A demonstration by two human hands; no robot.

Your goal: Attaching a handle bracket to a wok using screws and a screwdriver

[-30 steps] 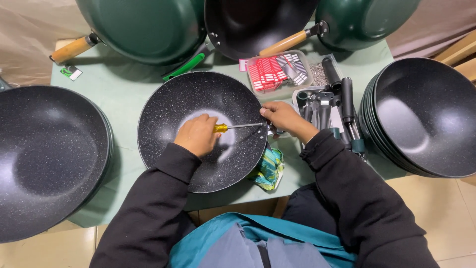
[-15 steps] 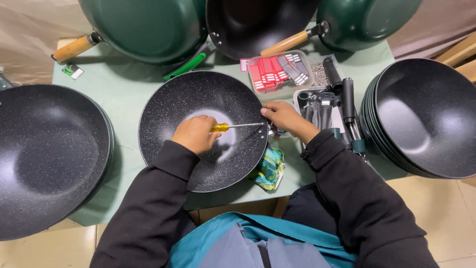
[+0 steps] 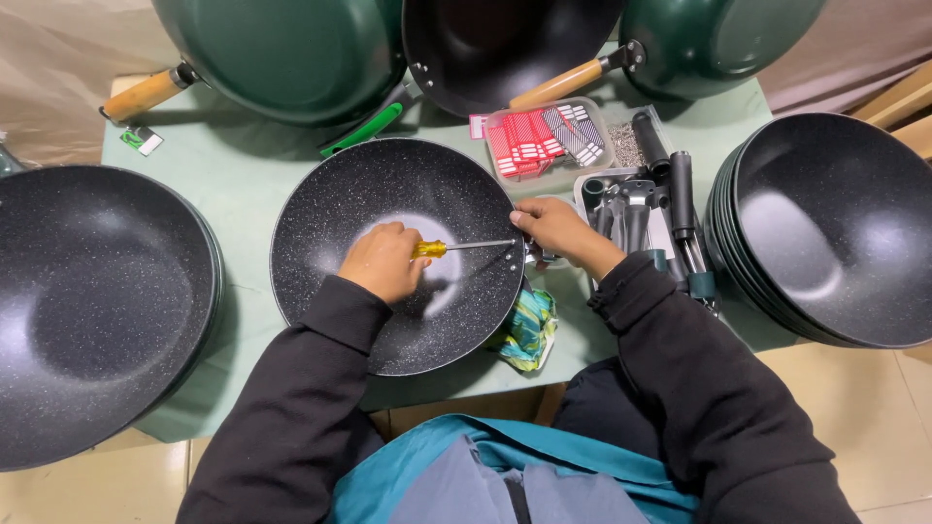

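Table point(image 3: 243, 165): green, with a speckled wok point(image 3: 398, 252) at centre. Left hand point(image 3: 383, 260) inside the wok, closed around a yellow-handled screwdriver point(image 3: 456, 246); shaft points to the right rim. Right hand point(image 3: 555, 228) grips that rim, fingers curled, beside a tray of handles point(image 3: 641, 209)

Under my hands the pan point(image 3: 388, 194) is black, speckled all over with fine white flecks. The screwdriver point(image 3: 456, 247) in my left hand point(image 3: 383, 260) has a clear yellow handle and a silver shaft. My sleeves are black. Just below my right hand point(image 3: 558, 231) lies a cloth point(image 3: 529, 330) striped green, yellow and blue. Beyond that hand, a clear tray point(image 3: 544, 141) holds red-and-white striped tags. The worktop point(image 3: 243, 170) is pale green; the woks point(image 3: 282, 49) past my hands are dark green outside, with tan wooden handles.
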